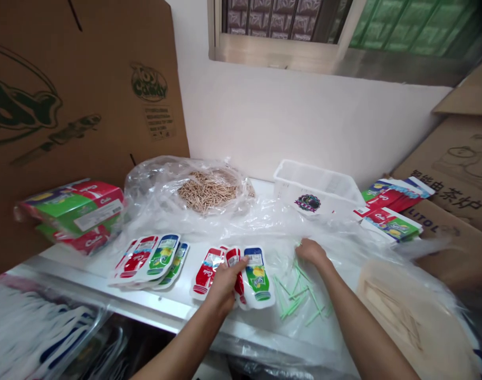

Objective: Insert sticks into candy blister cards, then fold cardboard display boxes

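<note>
Already the left hand [224, 285] presses flat, fingers spread, on the fanned bottle-shaped pouches [235, 275] at the table's [78, 264] front edge, while the right hand [311, 251] pinches at loose green sticks [300, 295] — slick plastic sheeting [344, 253] could scatter them.

A white surface [173, 303] runs across the middle of the frame. On it lie a sheet of clear plastic [264, 232], two fans of bottle-shaped pouches [152, 258] at centre left and centre — red, green and blue — and loose green sticks [300, 298] at lower centre. At the back sit a clear bag of tan sticks [207, 190] and a clear plastic bin [318, 187]; wrapped pouch packs [77, 214] lie at the left, more pouches [391, 211] at the right.
</note>
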### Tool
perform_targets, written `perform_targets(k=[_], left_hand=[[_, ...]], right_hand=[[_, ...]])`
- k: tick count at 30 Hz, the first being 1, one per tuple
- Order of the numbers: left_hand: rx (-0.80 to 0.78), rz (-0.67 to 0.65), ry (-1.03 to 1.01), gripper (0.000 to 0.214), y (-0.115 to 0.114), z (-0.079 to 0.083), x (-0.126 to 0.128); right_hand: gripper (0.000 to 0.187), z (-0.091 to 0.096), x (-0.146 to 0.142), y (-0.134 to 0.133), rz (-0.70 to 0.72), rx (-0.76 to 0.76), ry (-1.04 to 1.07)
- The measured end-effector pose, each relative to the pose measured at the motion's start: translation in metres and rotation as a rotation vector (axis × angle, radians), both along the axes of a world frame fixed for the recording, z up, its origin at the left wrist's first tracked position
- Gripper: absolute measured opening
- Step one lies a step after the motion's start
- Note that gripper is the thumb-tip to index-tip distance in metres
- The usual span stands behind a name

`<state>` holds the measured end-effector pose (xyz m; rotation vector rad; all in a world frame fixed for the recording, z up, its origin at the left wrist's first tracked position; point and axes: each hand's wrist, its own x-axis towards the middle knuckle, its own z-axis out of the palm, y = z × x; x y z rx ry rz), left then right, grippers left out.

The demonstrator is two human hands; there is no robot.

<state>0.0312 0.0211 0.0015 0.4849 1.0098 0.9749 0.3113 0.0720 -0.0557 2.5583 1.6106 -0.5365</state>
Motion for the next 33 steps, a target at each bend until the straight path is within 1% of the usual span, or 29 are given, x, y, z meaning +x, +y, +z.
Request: perform_targets(k=[2, 4, 7, 11, 13, 15, 17, 19, 22, 24, 26, 28, 31, 33], left_hand=[[0.005, 0.022, -0.013, 0.025, 0.003, 0.008, -0.006], [0.023, 0.005, -0.015, 0.025, 0.002, 0.014, -0.008], [0.05, -0.059, -0.006, 0.03, -0.009, 0.015, -0.005], [0.044, -0.21, -0.026, 0.036, -0.034, 0.003, 0.008], [0.02, -0.282, -0.032, 0.039, -0.046, -0.005, 0.013], [0.0, -0.338, -0.03, 0.042, -0.054, -0.011, 0.016], [-0.003, -0.37, -0.026, 0.044, -0.058, -0.014, 0.016], [-0.002, -0.381, -0.019, 0.043, -0.06, -0.015, 0.015], [-0.003, -0.378, -0.012, 0.04, -0.06, -0.018, 0.014], [-0.004, -0.374, -0.008, 0.041, -0.06, -0.021, 0.015], [-0.008, -0.368, 0.001, 0.043, -0.06, -0.026, 0.017], [-0.011, -0.363, 0.019, 0.044, -0.061, -0.03, 0.019], [-0.016, -0.347, 0.076, 0.043, -0.063, -0.035, 0.02], [-0.018, -0.334, 0.108, 0.041, -0.063, -0.037, 0.02]], right_hand=[[0.033, 0.001, 0.004, 0.001, 0.023, -0.015, 0.016], [0.034, 0.003, 0.008, -0.001, 0.049, -0.012, 0.034], [0.033, 0.008, 0.012, -0.005, 0.079, 0.019, 0.059], [0.029, 0.016, 0.018, -0.007, 0.069, 0.053, 0.062], [0.031, 0.023, 0.021, -0.01, 0.031, 0.06, 0.04], [0.034, 0.029, 0.021, -0.018, -0.004, 0.06, 0.016], [0.034, 0.032, 0.017, -0.033, -0.002, 0.052, 0.011], [0.031, 0.031, 0.006, -0.053, 0.038, 0.034, 0.032], [0.033, 0.021, -0.018, -0.079, 0.098, -0.008, 0.074], [0.037, 0.015, -0.031, -0.086, 0.107, -0.025, 0.073], [0.039, 0.012, -0.04, -0.083, 0.095, -0.034, 0.051], [0.037, 0.014, -0.045, -0.074, 0.08, -0.048, 0.028], [0.034, 0.018, -0.047, -0.059, 0.067, -0.074, 0.016], [0.034, 0.02, -0.045, -0.054, 0.067, -0.088, 0.019]])
